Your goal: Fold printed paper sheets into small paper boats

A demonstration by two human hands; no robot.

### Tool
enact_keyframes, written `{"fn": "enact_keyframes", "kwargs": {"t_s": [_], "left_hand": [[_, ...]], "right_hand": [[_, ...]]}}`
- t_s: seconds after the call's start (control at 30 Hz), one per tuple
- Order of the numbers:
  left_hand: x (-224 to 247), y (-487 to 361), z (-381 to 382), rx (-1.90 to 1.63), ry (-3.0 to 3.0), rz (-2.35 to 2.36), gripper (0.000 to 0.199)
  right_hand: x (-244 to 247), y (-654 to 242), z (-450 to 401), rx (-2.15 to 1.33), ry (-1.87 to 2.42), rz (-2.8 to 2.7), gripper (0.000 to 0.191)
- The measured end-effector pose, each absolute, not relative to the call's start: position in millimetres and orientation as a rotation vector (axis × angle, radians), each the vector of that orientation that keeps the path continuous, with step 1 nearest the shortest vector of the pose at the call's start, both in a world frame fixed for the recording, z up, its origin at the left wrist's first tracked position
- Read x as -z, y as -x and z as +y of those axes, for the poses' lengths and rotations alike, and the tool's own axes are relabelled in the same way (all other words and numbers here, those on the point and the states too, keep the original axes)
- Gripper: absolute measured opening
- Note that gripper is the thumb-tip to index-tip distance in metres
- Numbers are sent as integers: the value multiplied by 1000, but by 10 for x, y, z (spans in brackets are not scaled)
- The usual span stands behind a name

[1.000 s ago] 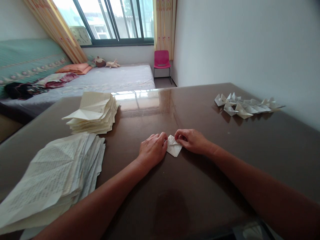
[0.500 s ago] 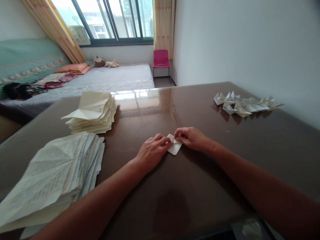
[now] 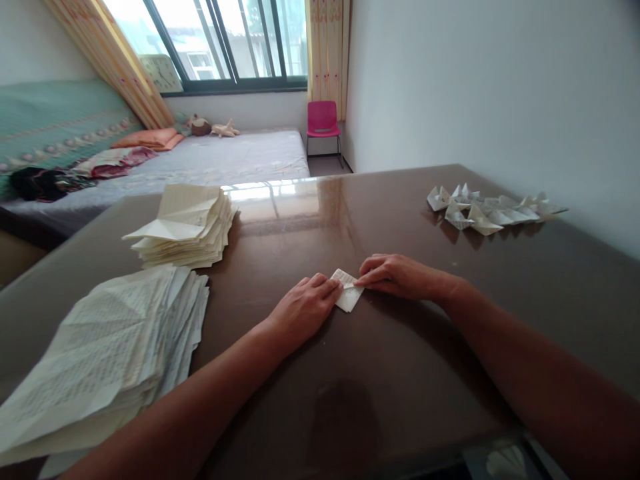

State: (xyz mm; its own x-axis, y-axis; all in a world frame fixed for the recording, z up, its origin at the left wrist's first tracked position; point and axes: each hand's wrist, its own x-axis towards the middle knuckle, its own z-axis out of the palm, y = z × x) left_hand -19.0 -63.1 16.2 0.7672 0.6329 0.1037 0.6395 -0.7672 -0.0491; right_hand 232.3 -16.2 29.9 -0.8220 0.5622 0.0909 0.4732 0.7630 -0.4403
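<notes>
A small folded paper square (image 3: 349,301), printed with faint text, lies flat on the brown table, its corners turned toward me and away. My left hand (image 3: 309,303) holds its left corner down, fingers close together. At the right corner, my right hand (image 3: 393,275) presses with its index finger and thumb, the other fingers curled in. A crease runs across the square's middle between the two hands. The fingertips hide both side corners.
To the left are a stack of printed sheets (image 3: 107,347) and, behind it, a stack of cream paper (image 3: 187,230). Several folded paper boats (image 3: 483,217) stand at the far right near the wall. Beyond the brown table (image 3: 280,247) are a bed (image 3: 250,150) and a pink chair (image 3: 323,120).
My right hand has slid slightly outward to the paper's right corner, its index finger now straighter. More of the square's upper face shows. My left hand stays nearly in place.
</notes>
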Motion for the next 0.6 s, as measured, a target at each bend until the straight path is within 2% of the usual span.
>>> {"fn": "enact_keyframes", "kwargs": {"t_s": [0.13,0.33,0.6], "left_hand": [[-177,281,-604,162,2897,-989,32],[-255,390,-600,193,2830,-1001,26],[-266,318,-661,155,2714,-1004,21]], "right_hand": [[-370,-2432,-158,-504,869,-2836,30],[-397,-2478,-173,-442,941,-2846,44],[-267,-2193,-218,-244,797,-2729,41]]}}
